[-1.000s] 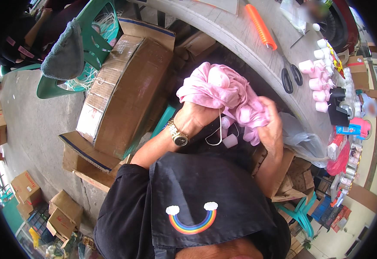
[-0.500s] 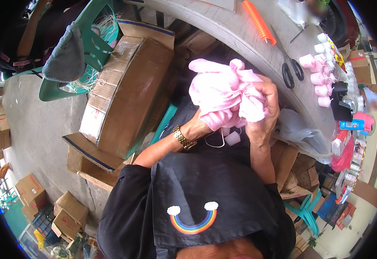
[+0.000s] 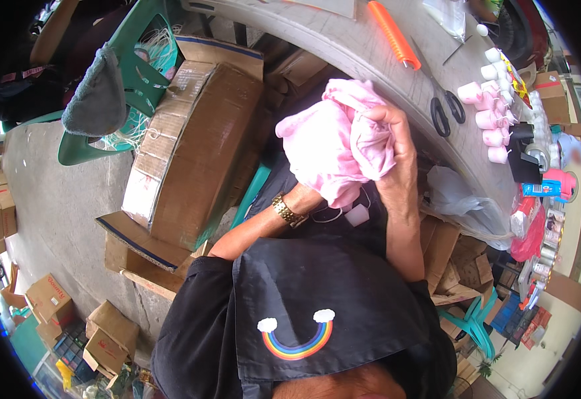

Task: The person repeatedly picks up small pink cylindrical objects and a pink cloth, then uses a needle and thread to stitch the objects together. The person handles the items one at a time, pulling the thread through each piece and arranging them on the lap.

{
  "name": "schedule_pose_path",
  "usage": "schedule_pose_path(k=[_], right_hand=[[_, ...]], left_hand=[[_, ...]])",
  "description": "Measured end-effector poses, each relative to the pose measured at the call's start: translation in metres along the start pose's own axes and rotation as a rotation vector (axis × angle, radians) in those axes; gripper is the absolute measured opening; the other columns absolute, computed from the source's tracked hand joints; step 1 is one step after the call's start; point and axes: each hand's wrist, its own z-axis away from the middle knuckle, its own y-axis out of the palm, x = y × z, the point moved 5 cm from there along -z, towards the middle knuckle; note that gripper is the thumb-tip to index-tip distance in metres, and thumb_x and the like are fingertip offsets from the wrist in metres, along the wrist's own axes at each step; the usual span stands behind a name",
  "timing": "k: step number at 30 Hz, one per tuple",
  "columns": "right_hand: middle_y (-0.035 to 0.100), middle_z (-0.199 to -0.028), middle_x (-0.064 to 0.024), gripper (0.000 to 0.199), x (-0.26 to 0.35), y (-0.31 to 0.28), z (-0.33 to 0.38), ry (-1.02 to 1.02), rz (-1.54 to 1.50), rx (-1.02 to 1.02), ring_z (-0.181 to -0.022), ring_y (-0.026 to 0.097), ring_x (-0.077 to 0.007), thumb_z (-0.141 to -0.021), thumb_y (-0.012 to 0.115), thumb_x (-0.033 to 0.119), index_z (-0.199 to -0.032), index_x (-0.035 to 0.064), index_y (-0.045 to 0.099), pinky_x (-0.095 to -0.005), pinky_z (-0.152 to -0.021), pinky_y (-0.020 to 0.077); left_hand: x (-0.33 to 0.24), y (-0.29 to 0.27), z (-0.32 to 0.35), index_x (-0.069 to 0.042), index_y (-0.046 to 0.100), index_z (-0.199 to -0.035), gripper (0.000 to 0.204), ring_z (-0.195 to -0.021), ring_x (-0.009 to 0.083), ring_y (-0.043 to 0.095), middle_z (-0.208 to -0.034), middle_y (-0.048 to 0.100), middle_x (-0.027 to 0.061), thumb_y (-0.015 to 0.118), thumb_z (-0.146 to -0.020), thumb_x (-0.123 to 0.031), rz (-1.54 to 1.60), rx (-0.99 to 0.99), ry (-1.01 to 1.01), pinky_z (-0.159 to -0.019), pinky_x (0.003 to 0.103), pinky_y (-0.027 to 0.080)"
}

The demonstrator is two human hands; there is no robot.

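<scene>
A crumpled pink cloth (image 3: 318,147) is bunched up over my lap. My right hand (image 3: 400,156) is closed on its right side, with fingers and thumb pressed into the folds. From below on the left, my left hand (image 3: 309,198) goes in under the cloth; its fingers are hidden there, and whether anything is wrapped inside does not show. Just beneath the bundle, a small pale pink candle (image 3: 357,214) lies on my dark lap, and a loop of white cord or wick shows beside it.
A grey table (image 3: 370,60) holds black-handled scissors (image 3: 447,113), an orange tube-like thing (image 3: 393,34) and several pink candles (image 3: 488,120). Left stand a big cardboard box (image 3: 200,143) and a green chair (image 3: 137,80) with a grey cloth (image 3: 96,100). A clear plastic bag (image 3: 463,206) hangs right.
The cloth and both hands have shifted slightly left. My right hand has turned a little, its fingers now pressed deeper into the folds. The candle on my lap stays put.
</scene>
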Motion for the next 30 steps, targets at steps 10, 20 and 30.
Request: schedule_pose_path(k=[10, 20, 30], right_hand=[[0.058, -0.120, -0.0175, 0.029, 0.026, 0.013, 0.022, -0.524, 0.277, -0.143, -0.108, 0.056, -0.0358, -0.069, 0.071, 0.012, -0.097, 0.0039, 0.072, -0.0434, -0.090, 0.0478], [0.056, -0.121, -0.0206, 0.020, -0.030, -0.016, 0.038, -0.179, 0.608, -0.052, -0.112, 0.052, -0.0387, -0.065, 0.063, -0.001, -0.085, -0.0037, 0.065, -0.0430, -0.094, 0.0453], [0.057, -0.122, -0.0173, 0.039, 0.028, -0.039, 0.027, -0.139, 0.134, 0.065, -0.115, 0.055, -0.0313, -0.077, 0.055, 0.000, -0.115, -0.0030, 0.059, -0.0389, -0.100, 0.0417]], left_hand=[[-0.053, 0.013, -0.024, -0.001, 0.052, -0.126, 0.033, -0.100, 0.0161, 0.061, -0.115, 0.060, 0.0078, 0.053, -0.096, -0.015, 1.082, -0.017, -0.173, -0.085, 0.027, 0.052], [-0.100, -0.017, -0.027, -0.014, 0.067, -0.106, 0.033, -0.091, 0.0234, 0.062, -0.102, 0.066, 0.0044, 0.074, -0.078, -0.029, -0.426, -0.121, 0.253, -0.079, 0.032, 0.051], [-0.053, 0.014, -0.025, -0.008, 0.060, -0.109, 0.034, -0.088, 0.0148, 0.060, -0.096, 0.063, 0.0032, 0.075, -0.079, -0.017, 0.268, -0.013, -0.347, -0.075, 0.029, 0.051]])
